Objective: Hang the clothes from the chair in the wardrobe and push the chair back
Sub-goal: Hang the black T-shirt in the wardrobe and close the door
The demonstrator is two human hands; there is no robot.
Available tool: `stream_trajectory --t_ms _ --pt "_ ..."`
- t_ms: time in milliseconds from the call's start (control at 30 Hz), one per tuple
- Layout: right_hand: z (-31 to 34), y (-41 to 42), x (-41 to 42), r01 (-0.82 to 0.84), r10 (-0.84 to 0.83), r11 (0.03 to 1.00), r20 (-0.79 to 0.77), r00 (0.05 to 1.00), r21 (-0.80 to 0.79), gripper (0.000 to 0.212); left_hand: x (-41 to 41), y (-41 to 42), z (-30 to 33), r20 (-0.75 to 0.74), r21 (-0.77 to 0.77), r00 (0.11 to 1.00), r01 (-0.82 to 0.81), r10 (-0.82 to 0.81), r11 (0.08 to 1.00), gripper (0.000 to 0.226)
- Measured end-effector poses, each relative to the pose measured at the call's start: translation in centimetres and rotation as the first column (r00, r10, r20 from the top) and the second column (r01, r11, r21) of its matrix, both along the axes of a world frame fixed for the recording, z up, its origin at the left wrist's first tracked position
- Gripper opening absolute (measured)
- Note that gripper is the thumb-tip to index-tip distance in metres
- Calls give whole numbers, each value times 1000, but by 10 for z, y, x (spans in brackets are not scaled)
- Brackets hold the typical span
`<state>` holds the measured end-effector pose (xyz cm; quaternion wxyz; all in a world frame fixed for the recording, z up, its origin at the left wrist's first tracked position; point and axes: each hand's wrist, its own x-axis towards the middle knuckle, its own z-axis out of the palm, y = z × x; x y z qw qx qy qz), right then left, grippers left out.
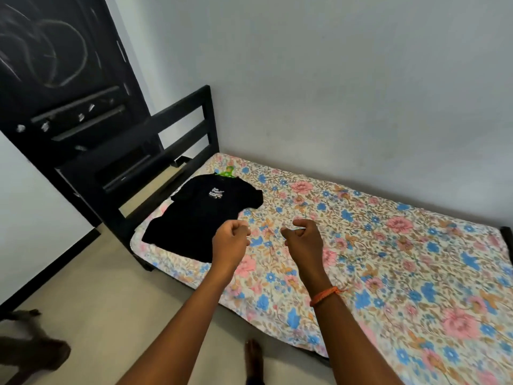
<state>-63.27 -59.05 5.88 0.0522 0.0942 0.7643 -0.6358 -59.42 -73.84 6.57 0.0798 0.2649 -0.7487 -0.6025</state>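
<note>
Two loosely curled, empty fists, left hand, right hand, over floral bed, black shirt on green hanger beside.

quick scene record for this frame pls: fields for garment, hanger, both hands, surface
garment: black T-shirt lying flat on the bed, small print on the chest
hanger: green hanger showing at the shirt's neck
left hand: loosely closed, holding nothing, over the bed beside the shirt
right hand: loosely closed, holding nothing, orange thread on the wrist
surface: floral bedsheet on a black bed frame
wardrobe, chair: not clearly in view
</note>
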Motion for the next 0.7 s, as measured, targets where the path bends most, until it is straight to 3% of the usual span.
stream_trajectory --t_ms 300,467,567,700 --pt "-36 -164 -218 -87 76 990 100 992 113 29 -199 -185 -43 215 -54 975 -52 63 997 12" --pt "-103 -234 -321 -121 76 958 177 981 262 29 -301 -276 -119 316 -95 945 -59 86 994 15" --pt "-170 -270 -377 -178 96 901 219 971 397 29 -377 -325 -193 383 -184 924 72 4 980 23" --pt "-274 -322 -460 -313 143 768 326 934 559 31 -480 -390 -315 518 -246 830 378 -209 892 56"
